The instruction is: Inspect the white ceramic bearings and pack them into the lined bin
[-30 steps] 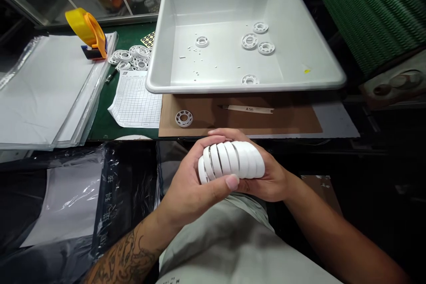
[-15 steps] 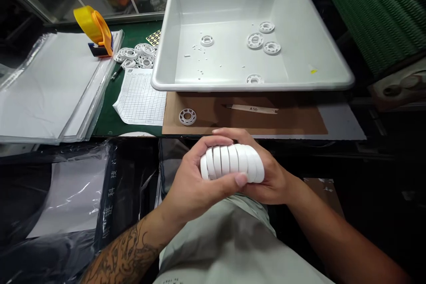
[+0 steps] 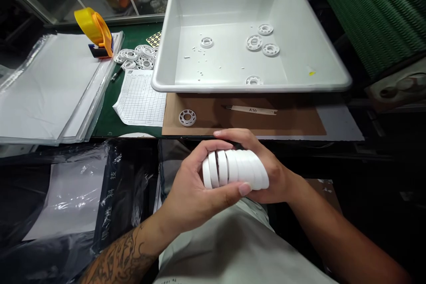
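Several white plastic rings (image 3: 238,168) are lined up side by side in a row between my hands, in front of the table edge. My left hand (image 3: 196,186) wraps round the left end, its thumb along the near side. At the right end my right hand (image 3: 271,173) closes round the row, fingers behind it. One loose white ring (image 3: 187,117) lies on the brown cardboard (image 3: 206,126), left of a pale cutter marked A16 (image 3: 254,110). Beyond, the big white tray (image 3: 253,88) holds several similar rings (image 3: 254,42) and small white scraps.
On the green table's left are a ring pile (image 3: 143,55), a printed form (image 3: 141,97), a yellow tape dispenser (image 3: 96,31) and plastic-wrapped sheets (image 3: 43,88). Clear plastic over a dark box (image 3: 109,195) lies below left. A green ribbed surface (image 3: 372,13) is at the right.
The row of rings has tilted and shifted slightly toward me and right, its gaps changed. Both hands still hold it; my left thumb has moved a little right.
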Demonstrator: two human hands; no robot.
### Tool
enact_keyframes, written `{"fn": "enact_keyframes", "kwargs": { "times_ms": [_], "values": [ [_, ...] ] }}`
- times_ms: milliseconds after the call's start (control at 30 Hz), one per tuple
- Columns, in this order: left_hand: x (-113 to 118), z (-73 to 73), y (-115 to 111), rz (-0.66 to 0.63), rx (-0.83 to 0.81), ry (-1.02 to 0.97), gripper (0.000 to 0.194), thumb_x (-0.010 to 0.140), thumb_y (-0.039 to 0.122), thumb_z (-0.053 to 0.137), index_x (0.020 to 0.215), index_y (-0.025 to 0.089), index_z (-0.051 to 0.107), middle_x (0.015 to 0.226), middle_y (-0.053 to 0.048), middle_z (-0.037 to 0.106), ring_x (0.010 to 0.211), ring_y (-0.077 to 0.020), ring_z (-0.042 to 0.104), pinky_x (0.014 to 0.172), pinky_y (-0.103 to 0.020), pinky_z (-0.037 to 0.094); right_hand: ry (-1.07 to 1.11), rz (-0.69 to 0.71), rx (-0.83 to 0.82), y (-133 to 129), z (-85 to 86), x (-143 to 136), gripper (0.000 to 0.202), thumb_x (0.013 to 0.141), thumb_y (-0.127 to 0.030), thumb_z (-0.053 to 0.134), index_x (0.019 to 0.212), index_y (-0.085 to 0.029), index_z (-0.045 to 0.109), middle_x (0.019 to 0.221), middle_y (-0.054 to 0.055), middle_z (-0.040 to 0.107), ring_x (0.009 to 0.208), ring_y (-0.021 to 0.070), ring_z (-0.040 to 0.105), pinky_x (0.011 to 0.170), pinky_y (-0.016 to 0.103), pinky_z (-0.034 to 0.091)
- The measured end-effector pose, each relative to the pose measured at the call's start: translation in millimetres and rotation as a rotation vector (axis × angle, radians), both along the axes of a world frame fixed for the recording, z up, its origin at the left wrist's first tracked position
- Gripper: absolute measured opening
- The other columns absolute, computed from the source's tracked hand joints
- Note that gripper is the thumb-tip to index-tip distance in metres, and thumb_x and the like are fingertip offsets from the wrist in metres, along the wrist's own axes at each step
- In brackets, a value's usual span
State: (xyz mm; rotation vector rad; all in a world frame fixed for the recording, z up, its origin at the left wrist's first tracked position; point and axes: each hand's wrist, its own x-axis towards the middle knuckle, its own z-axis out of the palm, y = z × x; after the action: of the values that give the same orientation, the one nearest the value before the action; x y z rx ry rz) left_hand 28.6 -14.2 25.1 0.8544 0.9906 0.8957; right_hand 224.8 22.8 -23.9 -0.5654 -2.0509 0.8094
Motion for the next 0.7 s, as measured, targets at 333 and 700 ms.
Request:
{"fn": "enact_keyframes", "kwargs": {
  "times_ms": [333,700],
  "values": [
    [-1.7,-5.0,1.8,-0.036,0.191,-0.01,0.046,0.072,0.012,0.095,0.11,0.027,0.072,0.123,-0.002,0.069,0.103,-0.0173,0.066,0.084,-0.023,0.056,0.363,0.259,-0.702,-10.6,6.1,-1.7,0.074,0.103,-0.054,0.07,0.161,-0.022,0.039,0.14,0.014,0.058,0.118,0.0308,0.067,0.097,0.041,0.06],
    [-0.3,-14.5,-1.9,0.068,0.058,-0.143,0.032,0.086,0.037,0.089,0.112,0.028,0.074,0.121,-0.002,0.075,0.106,-0.0182,0.069,0.092,-0.027,0.056,0.088,0.226,-0.352,0.4,10.5,7.3,0.059,0.104,-0.041,0.069,0.156,-0.025,0.047,0.164,0.015,0.035,0.139,0.0372,0.054,0.115,0.052,0.053]
  ]
}}
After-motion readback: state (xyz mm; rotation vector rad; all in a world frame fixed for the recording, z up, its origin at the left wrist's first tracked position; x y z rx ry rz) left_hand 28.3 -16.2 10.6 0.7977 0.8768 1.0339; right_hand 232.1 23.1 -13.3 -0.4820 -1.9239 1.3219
